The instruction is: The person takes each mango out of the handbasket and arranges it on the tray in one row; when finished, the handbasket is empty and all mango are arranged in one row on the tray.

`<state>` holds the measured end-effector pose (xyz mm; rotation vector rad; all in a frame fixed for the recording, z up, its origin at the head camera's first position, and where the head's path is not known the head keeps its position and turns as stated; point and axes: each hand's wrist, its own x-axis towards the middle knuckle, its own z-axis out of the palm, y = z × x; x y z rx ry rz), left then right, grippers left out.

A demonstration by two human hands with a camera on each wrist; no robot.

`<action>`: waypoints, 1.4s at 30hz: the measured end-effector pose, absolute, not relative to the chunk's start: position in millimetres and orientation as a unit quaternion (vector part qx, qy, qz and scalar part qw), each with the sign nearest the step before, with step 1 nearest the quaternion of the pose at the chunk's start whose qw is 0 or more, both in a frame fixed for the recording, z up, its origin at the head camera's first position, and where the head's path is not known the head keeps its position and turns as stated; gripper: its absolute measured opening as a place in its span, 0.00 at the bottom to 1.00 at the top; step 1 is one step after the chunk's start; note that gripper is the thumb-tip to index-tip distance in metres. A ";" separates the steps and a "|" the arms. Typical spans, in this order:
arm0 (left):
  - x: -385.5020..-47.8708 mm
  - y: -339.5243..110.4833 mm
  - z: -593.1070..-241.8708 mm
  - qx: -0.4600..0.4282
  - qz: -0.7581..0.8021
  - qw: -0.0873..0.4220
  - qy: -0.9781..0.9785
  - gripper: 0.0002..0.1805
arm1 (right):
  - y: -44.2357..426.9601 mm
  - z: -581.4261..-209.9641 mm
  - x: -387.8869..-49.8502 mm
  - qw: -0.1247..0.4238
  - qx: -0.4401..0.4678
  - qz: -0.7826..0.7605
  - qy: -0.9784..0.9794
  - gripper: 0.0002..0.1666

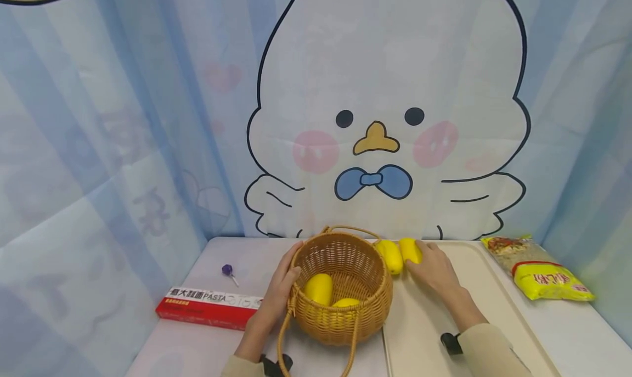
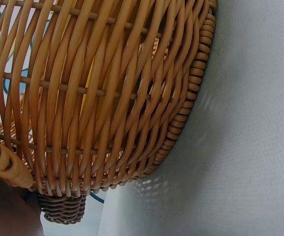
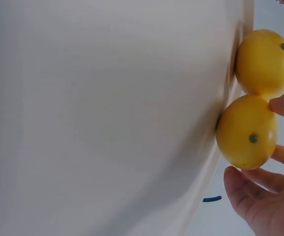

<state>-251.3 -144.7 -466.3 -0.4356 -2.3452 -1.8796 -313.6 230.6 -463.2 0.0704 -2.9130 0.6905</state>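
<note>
A round wicker basket (image 1: 340, 327) stands at the table's middle, partly over the tray's left edge. My left hand (image 1: 276, 292) holds its left side, thumb at the rim; the left wrist view shows mostly woven wall (image 2: 107, 98). Inside lie two yellow fruits that look like mangoes, one at the left (image 1: 319, 288) and one partly hidden by the front rim (image 1: 347, 302). Right of the basket, my right hand (image 1: 436, 270) grips another yellow mango (image 3: 246, 133) between thumb and fingers. Touching that one is a further yellow mango (image 3: 264, 61), near the tray's far edge.
A beige tray (image 1: 474, 300) covers the table's right part. Beyond it lies a yellow food packet (image 1: 548, 278). On the left are a red and white pasta box (image 1: 209, 308) and a purple lollipop (image 1: 227, 270). The basket's handle (image 1: 282, 338) hangs toward the front. A printed curtain stands behind.
</note>
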 end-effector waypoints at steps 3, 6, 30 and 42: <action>-251.6 -144.8 -466.6 -0.144 -0.617 0.054 -0.772 0.29 | 230.3 -462.0 -313.0 0.077 0.026 0.230 -0.970 0.43; -251.1 -145.2 -466.6 -0.145 -0.616 0.055 -0.772 0.28 | 230.5 -460.0 -312.5 0.087 0.030 0.226 -0.970 0.42; -250.0 -147.2 -466.4 -0.140 -0.613 0.050 -0.776 0.29 | 217.3 -415.7 -299.6 0.131 0.065 0.213 -0.966 0.38; -250.8 -146.1 -466.2 -0.146 -0.615 0.046 -0.773 0.28 | 183.9 -384.0 -283.8 0.162 0.134 0.213 -0.954 0.36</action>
